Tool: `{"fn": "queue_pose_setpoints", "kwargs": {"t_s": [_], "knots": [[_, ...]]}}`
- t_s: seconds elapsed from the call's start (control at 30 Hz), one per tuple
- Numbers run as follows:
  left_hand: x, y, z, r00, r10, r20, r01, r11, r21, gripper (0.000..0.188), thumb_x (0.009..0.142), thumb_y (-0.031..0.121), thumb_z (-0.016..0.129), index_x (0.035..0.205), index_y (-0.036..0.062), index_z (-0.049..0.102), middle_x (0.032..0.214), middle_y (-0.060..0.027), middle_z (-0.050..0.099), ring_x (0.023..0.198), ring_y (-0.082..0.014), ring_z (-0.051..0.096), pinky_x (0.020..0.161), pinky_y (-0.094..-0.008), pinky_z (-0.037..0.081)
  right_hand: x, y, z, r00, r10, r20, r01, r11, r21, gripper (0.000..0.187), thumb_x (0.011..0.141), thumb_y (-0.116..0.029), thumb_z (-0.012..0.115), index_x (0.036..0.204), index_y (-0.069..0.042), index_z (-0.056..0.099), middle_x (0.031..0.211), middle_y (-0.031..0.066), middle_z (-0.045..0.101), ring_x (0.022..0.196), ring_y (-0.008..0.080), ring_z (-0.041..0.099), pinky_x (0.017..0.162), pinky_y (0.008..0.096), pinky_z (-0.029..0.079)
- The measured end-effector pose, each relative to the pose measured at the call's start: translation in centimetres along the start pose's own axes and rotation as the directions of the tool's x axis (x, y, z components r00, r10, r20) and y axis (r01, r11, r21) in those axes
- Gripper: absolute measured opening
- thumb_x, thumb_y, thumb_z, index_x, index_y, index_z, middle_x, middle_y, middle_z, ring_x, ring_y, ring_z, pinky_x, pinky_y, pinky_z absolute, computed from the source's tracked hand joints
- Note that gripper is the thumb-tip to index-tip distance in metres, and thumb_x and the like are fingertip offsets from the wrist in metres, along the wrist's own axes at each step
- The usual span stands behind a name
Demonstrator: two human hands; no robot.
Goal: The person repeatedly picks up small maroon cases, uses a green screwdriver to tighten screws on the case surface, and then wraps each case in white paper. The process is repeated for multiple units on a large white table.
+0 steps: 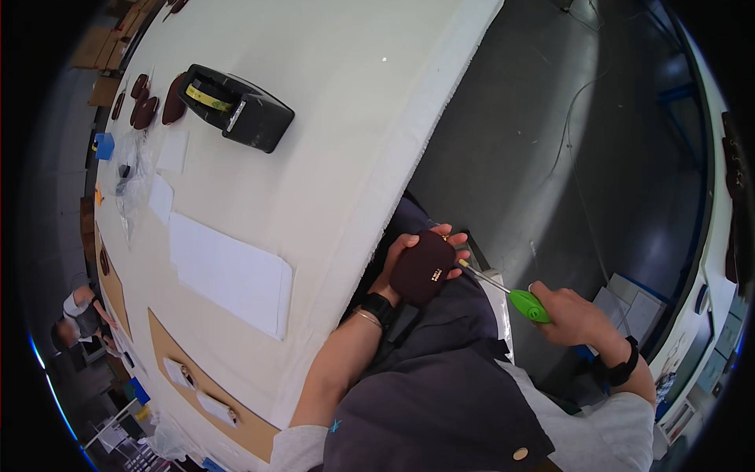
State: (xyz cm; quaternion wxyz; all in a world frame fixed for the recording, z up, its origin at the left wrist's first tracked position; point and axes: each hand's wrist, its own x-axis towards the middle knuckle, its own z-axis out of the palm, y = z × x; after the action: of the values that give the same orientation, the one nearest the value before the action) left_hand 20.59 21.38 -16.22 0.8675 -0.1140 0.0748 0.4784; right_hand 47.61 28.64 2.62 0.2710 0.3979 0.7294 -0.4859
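Note:
In my left hand [395,263] rests a small dark maroon pouch [423,269], rounded in shape, with gold-coloured marking on its face and a bit of gold metal at its upper edge. My thumb lies on one side and my fingers curl around the other. My right hand [578,315] grips a tool with a bright green handle [528,306], a thin metal shaft and a yellowish tip. That tip points at the pouch's right side, close to my left fingertips; whether it touches the pouch, I cannot tell. Both hands are above my dark apron [440,377].
On the white table [338,110] to my left stand a black tape dispenser [240,110], white sheets [228,271] and several maroon pouches [145,112]. Brown board [177,346] carries two small white-wrapped items. A person [79,315] is at the far left. Grey floor [503,149] lies beyond the table edge.

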Motion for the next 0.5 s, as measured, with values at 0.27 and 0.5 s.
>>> {"fn": "queue_pose_setpoints", "kwargs": {"t_s": [0.27,0.5], "knots": [[0.1,0.0,0.0,1.0,0.002,-0.007,-0.002,1.0,-0.011,0.058,0.079,0.029,0.06,0.131,0.0062,0.05,0.144,-0.0195,0.041,0.127,-0.0417,0.045,0.1,-0.0565,0.044,0.2,-0.1,-0.1,0.999,-0.032,0.016,0.031,0.999,0.034,0.03,0.081,-0.01,0.061,0.104,0.001,0.044,0.078,0.0242,0.063,0.082,0.0446,0.062,0.07,0.0509,0.048],[0.3,0.3,0.0,1.0,-0.005,0.025,0.004,1.0,0.028,0.057,0.081,0.03,0.059,0.131,0.0055,0.049,0.144,-0.0186,0.041,0.125,-0.0406,0.048,0.098,-0.055,0.046,1.0,0.2,0.6,0.994,-0.11,0.019,0.109,0.993,0.038,0.034,0.08,-0.013,0.064,0.106,-0.004,0.044,0.078,0.0221,0.063,0.08,0.0442,0.062,0.067,0.0501,0.048]]}}
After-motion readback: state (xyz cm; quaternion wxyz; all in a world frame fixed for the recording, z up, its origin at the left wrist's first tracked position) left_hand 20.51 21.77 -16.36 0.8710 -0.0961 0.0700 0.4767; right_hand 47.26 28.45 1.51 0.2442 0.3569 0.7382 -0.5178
